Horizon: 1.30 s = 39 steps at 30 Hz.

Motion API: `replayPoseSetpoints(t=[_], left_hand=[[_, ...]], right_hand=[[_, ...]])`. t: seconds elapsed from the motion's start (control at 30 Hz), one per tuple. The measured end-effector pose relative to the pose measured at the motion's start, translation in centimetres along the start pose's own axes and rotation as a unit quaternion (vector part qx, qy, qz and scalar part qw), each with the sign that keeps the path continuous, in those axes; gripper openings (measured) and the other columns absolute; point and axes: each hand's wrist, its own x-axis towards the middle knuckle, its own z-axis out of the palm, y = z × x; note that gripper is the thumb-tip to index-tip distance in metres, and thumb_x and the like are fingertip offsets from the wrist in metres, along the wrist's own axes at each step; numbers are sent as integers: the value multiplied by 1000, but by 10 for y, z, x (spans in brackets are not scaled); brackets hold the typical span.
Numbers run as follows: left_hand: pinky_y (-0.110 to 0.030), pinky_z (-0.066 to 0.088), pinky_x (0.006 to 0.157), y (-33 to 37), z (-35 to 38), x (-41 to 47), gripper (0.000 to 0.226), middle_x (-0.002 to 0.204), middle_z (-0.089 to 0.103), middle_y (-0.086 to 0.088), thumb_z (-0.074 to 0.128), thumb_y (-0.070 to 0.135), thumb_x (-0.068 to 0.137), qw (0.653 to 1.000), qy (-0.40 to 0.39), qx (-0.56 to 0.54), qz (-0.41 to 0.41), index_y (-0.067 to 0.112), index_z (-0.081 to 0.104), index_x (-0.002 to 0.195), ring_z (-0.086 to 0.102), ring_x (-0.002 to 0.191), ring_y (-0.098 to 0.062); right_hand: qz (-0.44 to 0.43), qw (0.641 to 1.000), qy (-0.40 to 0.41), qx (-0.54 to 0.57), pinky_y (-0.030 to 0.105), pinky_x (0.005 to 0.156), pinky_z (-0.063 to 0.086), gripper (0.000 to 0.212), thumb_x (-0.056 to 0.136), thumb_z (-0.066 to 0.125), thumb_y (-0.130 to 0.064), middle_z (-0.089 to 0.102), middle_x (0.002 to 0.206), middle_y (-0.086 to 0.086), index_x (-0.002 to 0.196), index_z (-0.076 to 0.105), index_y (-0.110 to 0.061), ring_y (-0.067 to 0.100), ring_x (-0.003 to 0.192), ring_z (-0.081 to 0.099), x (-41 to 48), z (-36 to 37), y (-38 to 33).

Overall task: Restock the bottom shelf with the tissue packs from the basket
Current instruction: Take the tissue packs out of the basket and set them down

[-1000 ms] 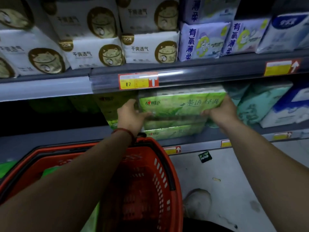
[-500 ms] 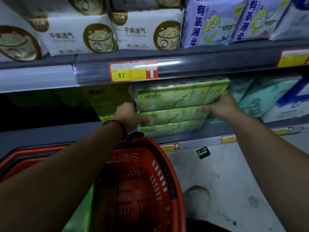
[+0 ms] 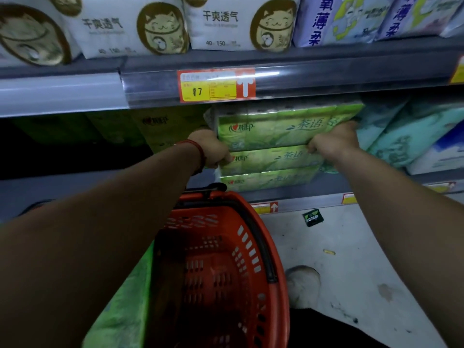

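Dim aisle; bottom shelf (image 3: 329,187) at 12 o'clock. We note left hand (image 3: 211,149) and right hand (image 3: 334,142) gripping the top tissue pack (image 3: 276,129) endwise, probably to square it.

Light is dim and greenish: the tissue packs (image 3: 281,129) and the floor (image 3: 351,237) show palely, the shelf recess (image 3: 62,146) left of the packs lies in black shadow, a white streak of glare crosses the price rail (image 3: 263,73), everything is slightly soft, and straight lines bow toward the edges.
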Motion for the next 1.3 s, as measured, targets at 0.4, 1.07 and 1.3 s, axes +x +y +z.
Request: replayPoseSetpoints(t=[0.4, 1.07, 1.3], left_hand=[[-32, 47, 101, -77, -51, -94, 75, 139, 61, -11, 76, 32, 88, 983, 46, 127, 122, 12, 42, 152, 58, 126, -30], [-43, 47, 104, -218, -27, -250, 78, 138, 51, -20, 76, 40, 85, 995, 57, 81, 20, 5, 38, 143, 53, 127, -38], [-50, 41, 104, -220, 18, -259, 75, 148, 26, -17, 65, 51, 85, 974, 28, 224, 18, 11, 40, 143, 36, 131, -39]], right_hand=[[-146, 939, -126, -286, 39, 111, 41, 97, 92, 71, -43, 22, 163, 25, 160, 13, -4, 40, 144, 38, -117, -21, -28], [-423, 783, -294, -348, 45, 106, 48, 82, 88, 70, -27, 36, 150, 8, 159, 28, -29, 36, 132, 49, -345, 114, -39], [-384, 764, -354, -379, 43, 103, 50, 77, 92, 61, -9, 34, 149, 7, 157, 32, -37, 35, 129, 53, -355, 134, -14]])
